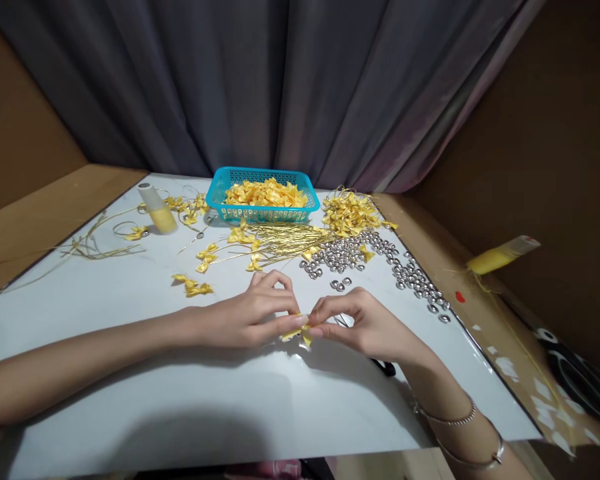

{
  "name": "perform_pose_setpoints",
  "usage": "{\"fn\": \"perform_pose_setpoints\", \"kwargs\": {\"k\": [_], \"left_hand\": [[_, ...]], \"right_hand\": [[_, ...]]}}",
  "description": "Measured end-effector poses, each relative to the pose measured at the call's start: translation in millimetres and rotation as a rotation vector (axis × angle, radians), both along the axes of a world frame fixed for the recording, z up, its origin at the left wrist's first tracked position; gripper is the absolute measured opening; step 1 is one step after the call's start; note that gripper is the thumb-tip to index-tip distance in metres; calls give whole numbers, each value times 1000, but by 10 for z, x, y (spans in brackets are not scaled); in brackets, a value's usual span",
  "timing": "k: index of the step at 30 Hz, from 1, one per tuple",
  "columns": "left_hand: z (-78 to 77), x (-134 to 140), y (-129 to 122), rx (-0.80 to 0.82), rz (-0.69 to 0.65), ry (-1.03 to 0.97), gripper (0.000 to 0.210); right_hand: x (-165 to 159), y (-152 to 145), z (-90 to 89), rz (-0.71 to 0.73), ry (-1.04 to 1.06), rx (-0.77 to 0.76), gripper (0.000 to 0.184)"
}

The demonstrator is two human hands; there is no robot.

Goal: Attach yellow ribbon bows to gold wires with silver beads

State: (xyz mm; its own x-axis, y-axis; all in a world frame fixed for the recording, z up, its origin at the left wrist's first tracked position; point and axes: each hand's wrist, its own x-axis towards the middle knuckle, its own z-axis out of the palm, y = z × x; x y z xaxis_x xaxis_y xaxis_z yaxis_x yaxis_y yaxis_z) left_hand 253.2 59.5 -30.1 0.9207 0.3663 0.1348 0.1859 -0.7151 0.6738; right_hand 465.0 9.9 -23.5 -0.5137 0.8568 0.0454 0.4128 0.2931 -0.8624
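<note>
Near the middle of the white table, my left hand (pixel 267 310) pinches a small yellow ribbon bow (pixel 306 339) between thumb and fingers. From the other side, my right hand (pixel 363 323) has its thumb and index fingertip closed on the same bow. The fingers cover part of it, and any small bead or cord there cannot be made out. Beyond the hands lies a bundle of gold cords (pixel 290 239), with several loose bows (pixel 199 285) to its left. Silver beads (pixel 343 253) are scattered behind my right hand.
A blue basket (pixel 263 215) of yellow bows stands at the back beside a heap of corded bows (pixel 350 212). A spool of yellow thread (pixel 157 210) is at left. Black scissors (pixel 575 373) and another yellow spool (pixel 503 255) are at right; a dark handle (pixel 384 367) shows under my right wrist.
</note>
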Motion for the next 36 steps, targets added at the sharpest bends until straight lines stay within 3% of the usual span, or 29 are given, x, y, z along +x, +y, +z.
{"fn": "perform_pose_setpoints", "kwargs": {"k": [7, 10, 17, 23, 36], "left_hand": [[2, 9, 8, -2, 41, 14, 29], [5, 12, 1, -22, 66, 11, 29], [34, 8, -14, -169, 97, -5, 30], [77, 19, -3, -301, 162, -10, 30], [56, 35, -11, -293, 172, 15, 31]], "right_hand": [[-20, -35, 27, -3, 31, -25, 4], [-23, -48, 33, -2, 37, -36, 13], [6, -46, 18, 16, 31, 48, 17], [8, -34, 23, 14, 77, 99, 9], [-3, -20, 14, 17, 10, 140, 11]]}}
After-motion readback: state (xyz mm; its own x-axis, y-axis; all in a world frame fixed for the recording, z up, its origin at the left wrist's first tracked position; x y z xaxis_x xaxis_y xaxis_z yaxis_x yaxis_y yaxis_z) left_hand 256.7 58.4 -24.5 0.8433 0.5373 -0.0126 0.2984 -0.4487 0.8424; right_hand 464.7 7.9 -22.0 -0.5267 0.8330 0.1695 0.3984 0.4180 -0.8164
